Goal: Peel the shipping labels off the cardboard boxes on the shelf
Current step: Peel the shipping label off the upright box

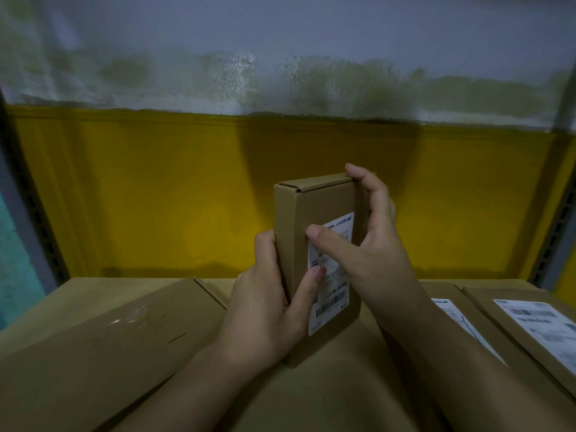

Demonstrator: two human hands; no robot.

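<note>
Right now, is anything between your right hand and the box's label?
Nothing visible: the thumb of the right hand lies on the label at its upper left edge. The left hand, gripping the box, presses the label lower down, which may hinder peeling.

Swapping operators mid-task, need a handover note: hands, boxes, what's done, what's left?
Left hand: grips the upright box low on its left side, thumb on its label.
Right hand: holds the box's top right edge, thumb at the label's left edge.
Done: nothing on this box; its label looks fully stuck, no lifted corner visible.
Flat box at left shows no label on its top face.
Left: peel the held label, then the near right label and far right label, each on a flat box on the shelf.
</note>
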